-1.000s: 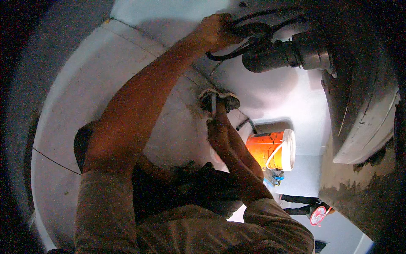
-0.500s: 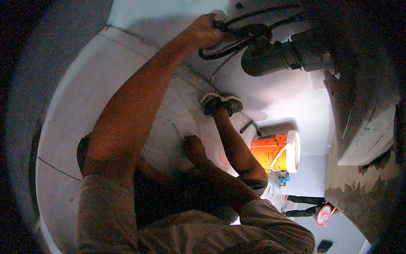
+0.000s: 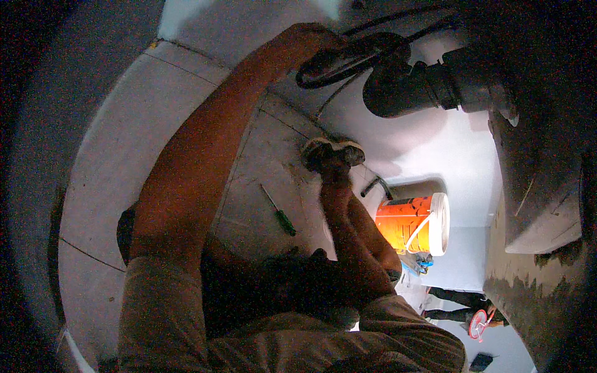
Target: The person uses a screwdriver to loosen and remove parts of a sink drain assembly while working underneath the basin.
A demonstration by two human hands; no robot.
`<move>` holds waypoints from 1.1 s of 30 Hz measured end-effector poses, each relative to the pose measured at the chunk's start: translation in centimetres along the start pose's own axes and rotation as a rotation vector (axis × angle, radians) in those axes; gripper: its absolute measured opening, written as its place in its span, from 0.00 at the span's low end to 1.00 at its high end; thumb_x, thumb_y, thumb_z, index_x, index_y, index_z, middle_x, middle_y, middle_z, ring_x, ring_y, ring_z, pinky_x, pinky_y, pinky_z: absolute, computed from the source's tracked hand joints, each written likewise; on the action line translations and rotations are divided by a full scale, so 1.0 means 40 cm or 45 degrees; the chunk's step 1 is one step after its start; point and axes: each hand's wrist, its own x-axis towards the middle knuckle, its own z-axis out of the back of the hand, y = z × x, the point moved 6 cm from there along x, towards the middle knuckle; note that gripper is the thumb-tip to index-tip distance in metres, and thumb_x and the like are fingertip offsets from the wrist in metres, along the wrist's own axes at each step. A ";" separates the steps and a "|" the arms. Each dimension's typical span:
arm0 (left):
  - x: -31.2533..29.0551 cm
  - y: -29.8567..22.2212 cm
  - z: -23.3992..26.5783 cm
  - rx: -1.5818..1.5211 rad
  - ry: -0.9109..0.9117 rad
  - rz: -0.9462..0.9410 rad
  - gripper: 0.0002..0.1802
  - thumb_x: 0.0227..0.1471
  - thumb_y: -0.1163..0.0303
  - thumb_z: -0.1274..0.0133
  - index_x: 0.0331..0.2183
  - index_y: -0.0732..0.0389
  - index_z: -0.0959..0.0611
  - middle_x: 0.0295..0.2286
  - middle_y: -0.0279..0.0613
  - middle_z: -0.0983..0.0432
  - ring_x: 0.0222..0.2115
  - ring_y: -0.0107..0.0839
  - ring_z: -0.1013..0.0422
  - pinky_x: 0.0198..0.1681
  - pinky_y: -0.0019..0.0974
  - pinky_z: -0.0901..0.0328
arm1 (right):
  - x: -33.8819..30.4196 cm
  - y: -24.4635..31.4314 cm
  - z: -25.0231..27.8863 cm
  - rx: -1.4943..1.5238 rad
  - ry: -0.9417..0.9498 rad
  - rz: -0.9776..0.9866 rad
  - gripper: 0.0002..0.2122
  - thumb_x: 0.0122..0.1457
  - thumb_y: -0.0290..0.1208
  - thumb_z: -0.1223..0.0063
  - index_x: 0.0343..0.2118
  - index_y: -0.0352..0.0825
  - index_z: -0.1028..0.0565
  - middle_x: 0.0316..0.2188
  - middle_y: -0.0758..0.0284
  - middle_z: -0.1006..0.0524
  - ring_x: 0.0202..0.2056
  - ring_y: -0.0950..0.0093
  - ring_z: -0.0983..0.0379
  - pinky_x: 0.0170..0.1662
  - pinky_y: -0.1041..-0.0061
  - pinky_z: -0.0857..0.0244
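Observation:
My left arm reaches up to the top of the head view. My left hand (image 3: 314,42) is closed at the near end of a looped dark hose (image 3: 314,79), with its fingertips in shadow. Beside the hose bends a thick grey drain pipe (image 3: 404,98). Lower down, a screwdriver (image 3: 283,219) with a green handle and thin shaft lies loose on the pale tiled floor (image 3: 249,168). My right hand (image 3: 336,177) is past the screwdriver, in front of a leg and close to a dark shoe (image 3: 333,153). It is blurred, and its fingers cannot be made out.
An orange bucket (image 3: 404,219) with a white rim appears sideways right of the leg, near a short black pipe (image 3: 372,185). A pale slab-like fixture (image 3: 541,205) overhangs at the right. Farther off, a person's dark-clothed legs (image 3: 457,297) show beside a round red-and-white thing (image 3: 478,325).
My right hand has let go of the screwdriver, which now lies on the floor, and has moved up and right toward the shoe. My left hand stays at the hose.

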 end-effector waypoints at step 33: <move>0.029 -0.047 0.043 0.154 -0.147 -0.239 0.36 0.45 0.56 0.34 0.55 0.56 0.26 0.44 0.51 0.22 0.42 0.41 0.24 0.47 0.40 0.30 | 0.750 -0.145 0.753 1.816 -0.625 -0.079 0.15 0.61 0.29 0.52 0.50 0.32 0.28 0.45 0.59 0.24 0.44 0.63 0.26 0.51 0.64 0.33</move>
